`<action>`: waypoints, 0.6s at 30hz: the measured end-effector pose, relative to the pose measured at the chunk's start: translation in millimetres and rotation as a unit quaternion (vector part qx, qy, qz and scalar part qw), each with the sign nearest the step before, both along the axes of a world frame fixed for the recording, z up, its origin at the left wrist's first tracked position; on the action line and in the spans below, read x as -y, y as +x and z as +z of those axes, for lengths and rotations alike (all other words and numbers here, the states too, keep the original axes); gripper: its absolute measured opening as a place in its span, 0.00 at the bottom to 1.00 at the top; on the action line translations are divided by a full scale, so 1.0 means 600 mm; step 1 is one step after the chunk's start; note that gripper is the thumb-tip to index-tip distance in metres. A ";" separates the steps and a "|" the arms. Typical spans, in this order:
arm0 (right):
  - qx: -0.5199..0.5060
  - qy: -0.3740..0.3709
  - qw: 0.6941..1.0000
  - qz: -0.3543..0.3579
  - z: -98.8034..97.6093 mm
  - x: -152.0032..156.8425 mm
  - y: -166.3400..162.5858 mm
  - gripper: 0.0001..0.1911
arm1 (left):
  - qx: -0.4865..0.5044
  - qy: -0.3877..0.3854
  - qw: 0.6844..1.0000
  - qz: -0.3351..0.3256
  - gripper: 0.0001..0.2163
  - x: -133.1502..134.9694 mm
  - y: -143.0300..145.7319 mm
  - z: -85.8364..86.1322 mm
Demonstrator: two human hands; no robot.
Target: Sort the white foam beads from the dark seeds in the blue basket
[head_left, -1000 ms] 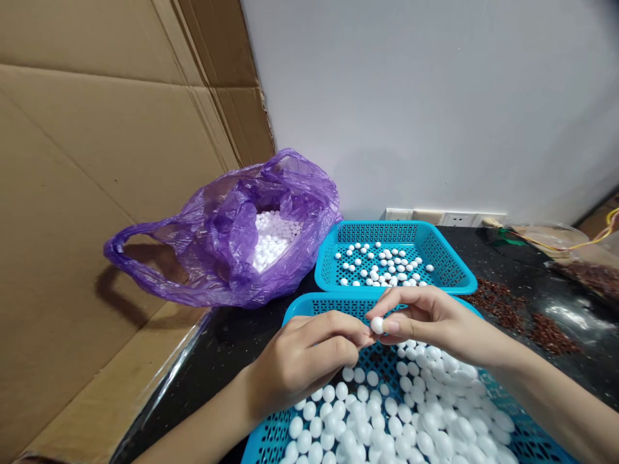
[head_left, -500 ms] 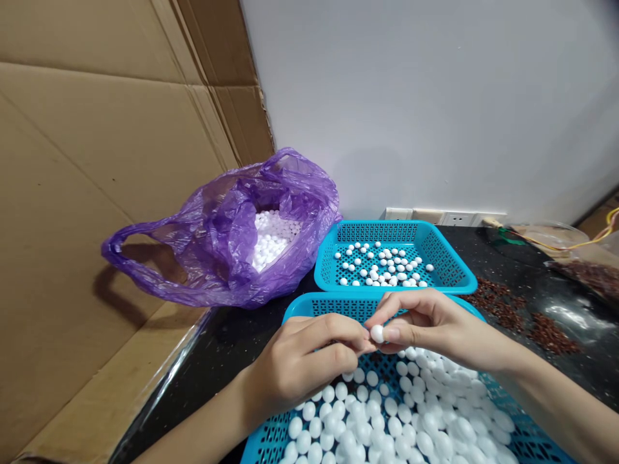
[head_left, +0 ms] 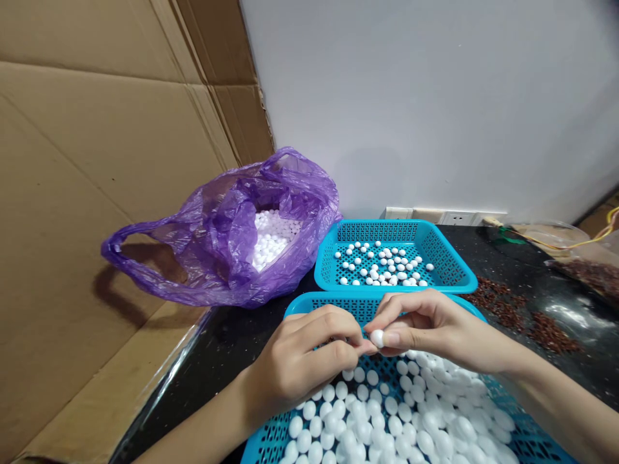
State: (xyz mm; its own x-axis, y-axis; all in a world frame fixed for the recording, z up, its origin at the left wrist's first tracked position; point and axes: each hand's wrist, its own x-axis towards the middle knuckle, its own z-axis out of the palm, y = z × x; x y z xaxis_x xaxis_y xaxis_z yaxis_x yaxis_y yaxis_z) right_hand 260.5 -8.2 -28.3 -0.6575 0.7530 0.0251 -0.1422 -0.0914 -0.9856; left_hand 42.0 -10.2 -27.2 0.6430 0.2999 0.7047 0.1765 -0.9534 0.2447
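Note:
Over the near blue basket [head_left: 309, 299], my right hand [head_left: 430, 325] pinches a small white ball [head_left: 377, 338] between thumb and fingers. My left hand [head_left: 307, 354] has its thumb and fingertips pressed together right against the left side of that ball. Whatever those left fingertips may hold is too small or hidden to make out. Beneath both hands lie many loose white balls [head_left: 362, 422], heaped thicker toward the right of the basket.
A second blue basket [head_left: 449, 261] with scattered white balls stands behind. To its left slumps a purple plastic bag [head_left: 207, 248] of small white balls. Dark red-brown bits [head_left: 551, 332] lie on the black countertop [head_left: 217, 367] at right. Cardboard [head_left: 87, 193] walls the left side.
My left fingertips have shifted slightly at the ball, the fingers straightening a little. The right hand keeps its pinch on the ball almost unmoved.

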 end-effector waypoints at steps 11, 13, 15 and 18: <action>0.026 0.020 0.999 -0.018 -0.009 -0.006 0.000 0.06 | -0.065 0.043 0.995 0.060 0.07 -0.010 0.004 0.001; 0.029 0.032 0.997 -0.061 -0.012 -0.010 -0.001 0.08 | -0.080 0.030 0.994 0.073 0.06 -0.010 0.004 0.001; 0.034 0.051 0.988 -0.139 -0.016 -0.017 0.000 0.10 | -0.103 0.013 0.991 0.083 0.07 -0.010 0.004 0.001; 0.037 0.083 0.962 -0.256 -0.023 -0.029 0.005 0.10 | -0.128 -0.004 0.988 0.091 0.07 -0.010 0.005 0.001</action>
